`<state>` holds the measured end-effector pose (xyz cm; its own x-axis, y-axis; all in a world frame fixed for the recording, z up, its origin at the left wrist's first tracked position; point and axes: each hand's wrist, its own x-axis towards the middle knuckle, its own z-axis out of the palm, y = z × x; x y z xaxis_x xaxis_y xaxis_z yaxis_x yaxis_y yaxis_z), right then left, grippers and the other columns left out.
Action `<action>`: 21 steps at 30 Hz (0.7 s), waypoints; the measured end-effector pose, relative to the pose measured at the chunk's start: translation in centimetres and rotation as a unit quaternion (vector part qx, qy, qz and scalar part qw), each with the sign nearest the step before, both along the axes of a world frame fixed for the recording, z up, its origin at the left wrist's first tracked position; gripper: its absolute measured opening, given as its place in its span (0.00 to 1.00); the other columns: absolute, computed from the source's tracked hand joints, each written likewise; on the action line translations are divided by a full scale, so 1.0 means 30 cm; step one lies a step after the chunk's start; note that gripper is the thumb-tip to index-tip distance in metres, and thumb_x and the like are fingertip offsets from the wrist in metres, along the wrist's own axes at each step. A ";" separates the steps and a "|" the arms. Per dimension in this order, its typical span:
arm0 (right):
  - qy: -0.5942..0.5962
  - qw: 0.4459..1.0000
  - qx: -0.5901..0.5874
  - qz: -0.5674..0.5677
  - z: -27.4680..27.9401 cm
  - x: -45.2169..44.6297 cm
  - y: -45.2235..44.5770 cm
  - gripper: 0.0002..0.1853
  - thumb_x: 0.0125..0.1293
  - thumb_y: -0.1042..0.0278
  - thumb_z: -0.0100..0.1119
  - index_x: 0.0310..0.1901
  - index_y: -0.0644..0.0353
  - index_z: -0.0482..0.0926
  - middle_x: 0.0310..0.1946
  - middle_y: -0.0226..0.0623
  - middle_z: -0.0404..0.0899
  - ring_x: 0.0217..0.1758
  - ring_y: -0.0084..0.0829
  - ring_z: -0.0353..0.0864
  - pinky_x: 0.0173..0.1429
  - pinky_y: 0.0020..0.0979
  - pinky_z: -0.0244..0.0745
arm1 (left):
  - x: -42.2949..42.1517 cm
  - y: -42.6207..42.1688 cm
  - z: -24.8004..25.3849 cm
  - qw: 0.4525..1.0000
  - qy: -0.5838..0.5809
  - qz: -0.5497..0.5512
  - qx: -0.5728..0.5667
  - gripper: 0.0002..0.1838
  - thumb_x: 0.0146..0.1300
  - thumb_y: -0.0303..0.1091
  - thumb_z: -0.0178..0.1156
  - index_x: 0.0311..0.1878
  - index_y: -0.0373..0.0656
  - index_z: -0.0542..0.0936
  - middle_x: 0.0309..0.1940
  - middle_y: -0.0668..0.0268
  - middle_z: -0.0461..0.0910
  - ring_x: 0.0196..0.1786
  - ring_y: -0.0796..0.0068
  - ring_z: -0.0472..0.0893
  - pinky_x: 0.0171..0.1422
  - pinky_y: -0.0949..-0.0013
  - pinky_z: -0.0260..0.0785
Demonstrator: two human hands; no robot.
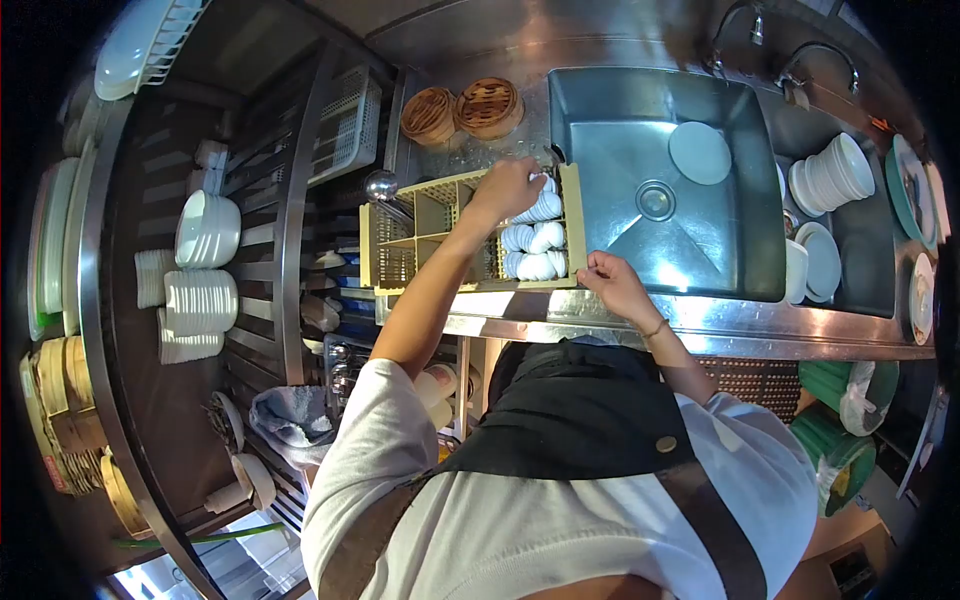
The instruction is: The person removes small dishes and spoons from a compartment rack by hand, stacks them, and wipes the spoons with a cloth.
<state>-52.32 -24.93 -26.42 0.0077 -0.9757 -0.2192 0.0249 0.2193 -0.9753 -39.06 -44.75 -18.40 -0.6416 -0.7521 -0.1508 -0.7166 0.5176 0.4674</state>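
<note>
A beige plastic cutlery basket [465, 288] with compartments stands on the steel counter, left of the sink. Stacked white soup spoons [535, 265] fill its right-hand compartments, bowl ends up. My left hand [508, 190] reaches over the basket from the front, its curled fingers closed on white spoons in the back right compartment; the fingertips are partly hidden. At the basket's front right corner, my right hand [614, 284] pinches the rim between thumb and fingers. A metal ladle [381, 186] and other utensils stand in the left compartments.
A sink [610, 230] holds a pale round plate [700, 153]. Stacked white bowls [832, 175] lie in a second sink at right. Two bamboo steamers [489, 107] sit behind the basket. Left, a metal rack [292, 200] carries stacked white dishes [207, 230]. Faucets [815, 65] hang over the back.
</note>
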 end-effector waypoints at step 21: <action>-0.035 0.999 -0.025 -0.013 -0.088 0.018 0.005 0.10 0.61 0.65 0.57 0.34 0.63 0.71 0.21 0.30 0.70 0.25 0.20 0.66 0.31 0.26 0.63 | -0.074 0.002 0.014 0.984 -0.086 0.152 -0.029 0.26 0.41 0.35 0.63 0.48 0.42 0.73 0.43 0.51 0.78 0.48 0.53 0.77 0.50 0.58 0.70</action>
